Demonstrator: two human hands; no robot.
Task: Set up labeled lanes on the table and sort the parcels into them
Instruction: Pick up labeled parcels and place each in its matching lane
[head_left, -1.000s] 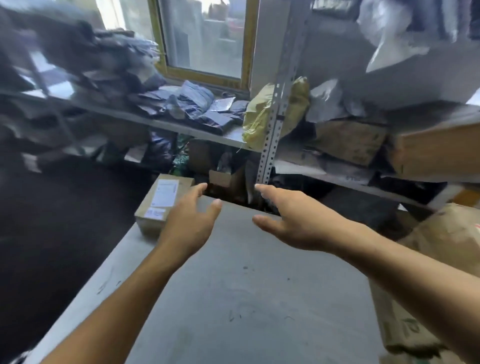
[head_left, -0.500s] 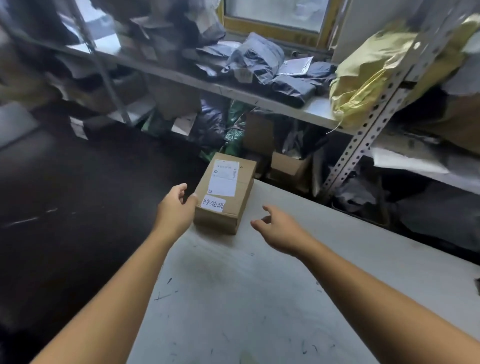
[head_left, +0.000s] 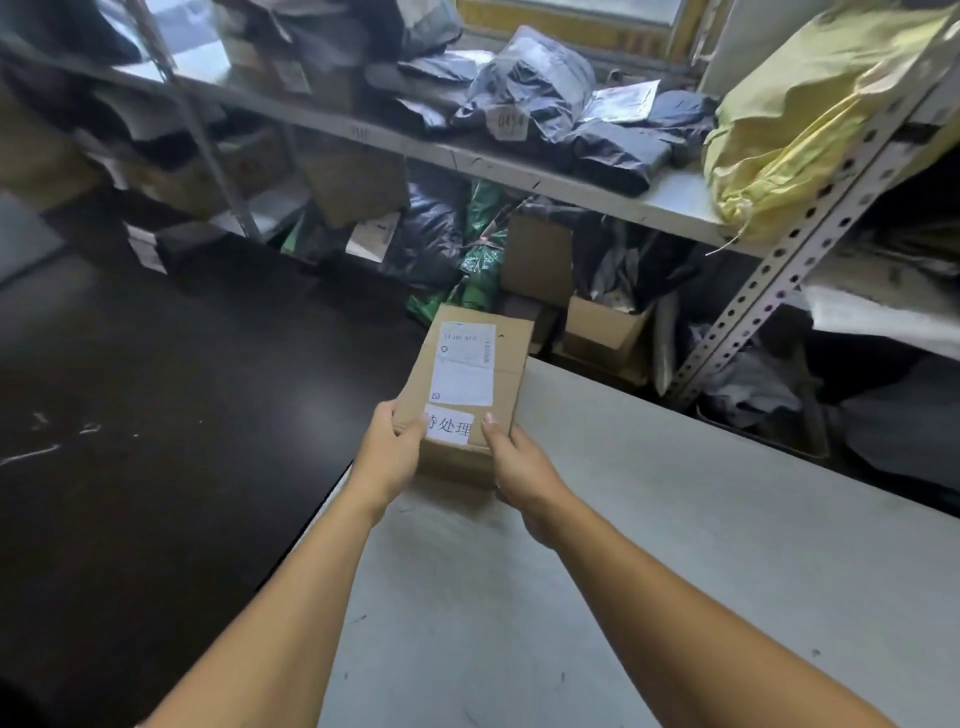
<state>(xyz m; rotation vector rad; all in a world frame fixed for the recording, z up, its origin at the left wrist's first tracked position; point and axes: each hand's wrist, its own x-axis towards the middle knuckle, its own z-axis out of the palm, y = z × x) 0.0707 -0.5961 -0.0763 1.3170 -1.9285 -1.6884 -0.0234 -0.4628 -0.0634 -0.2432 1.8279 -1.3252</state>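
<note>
A brown cardboard parcel (head_left: 506, 358) with a white shipping label and a small white slip with Chinese characters sits at the far left corner of the grey table (head_left: 675, 545). My left hand (head_left: 387, 457) grips its near left corner, thumb on top by the slip. My right hand (head_left: 519, 473) grips the near right corner, thumb on the top face. The parcel's near side is partly hidden behind my hands.
A metal shelf rack (head_left: 795, 270) stands behind the table, stacked with dark plastic mailers (head_left: 540, 98), a yellow sack (head_left: 810, 124) and cardboard boxes (head_left: 602, 327) below. Dark floor (head_left: 156, 415) lies to the left of the table's edge.
Both hands reached forward to the parcel and closed on its near corners. Half a second ago only the left hand touched it and the right hovered open.
</note>
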